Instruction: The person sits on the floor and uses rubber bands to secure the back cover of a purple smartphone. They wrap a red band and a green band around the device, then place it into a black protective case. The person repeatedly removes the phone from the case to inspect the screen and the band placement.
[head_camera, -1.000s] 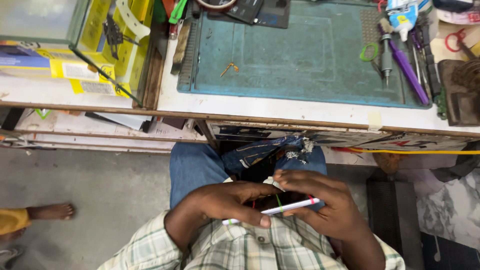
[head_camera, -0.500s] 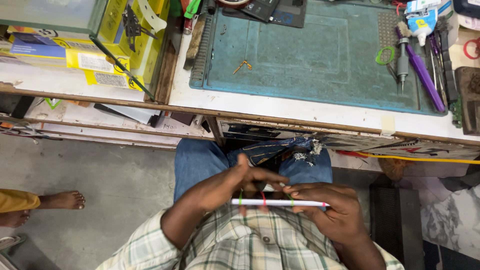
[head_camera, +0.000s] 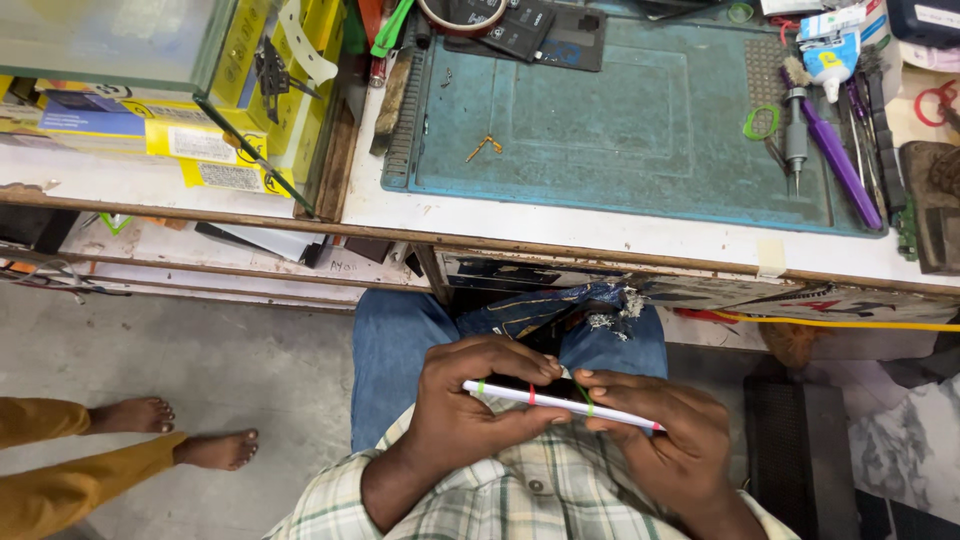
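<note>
A: What was on the far left of the view?

B: A bare foot (head_camera: 215, 449) on grey floor, belonging to another person. Above it stood a yellow box (head_camera: 205, 150) on a cluttered shelf, apart from the hands.

A: And moving toward the middle?

B: A workbench (head_camera: 600, 225) ran across the top, with a blue-green mat (head_camera: 620, 120) on it and a small brass part (head_camera: 483, 147) lying on the mat. Below the bench edge, the seated person's knees in blue jeans (head_camera: 395, 350) showed.

A: Where were the hands?

B: Low in the centre, over the lap. The left hand (head_camera: 470, 410) was curled around the left end of a thin white slab, likely a phone (head_camera: 560, 402) seen edge-on, with bands of green and red round it. Its thumb lay under the edge and its fingers (head_camera: 520, 362) folded over the top.

A: How did the phone lie?

B: Its long axis ran left to right, dipping slightly toward the right. It sat between the two hands, well below the bench and touching neither jeans nor mat as far as could be seen.

A: And the right hand?

B: The right hand (head_camera: 665, 440) gripped the right end, fingers wrapped over the top edge. Both hands were on the phone, neither nearer than the other.

A: Further right?

B: A purple tool (head_camera: 845, 165) and a green ring (head_camera: 760, 122) lay on the mat's right side
</note>
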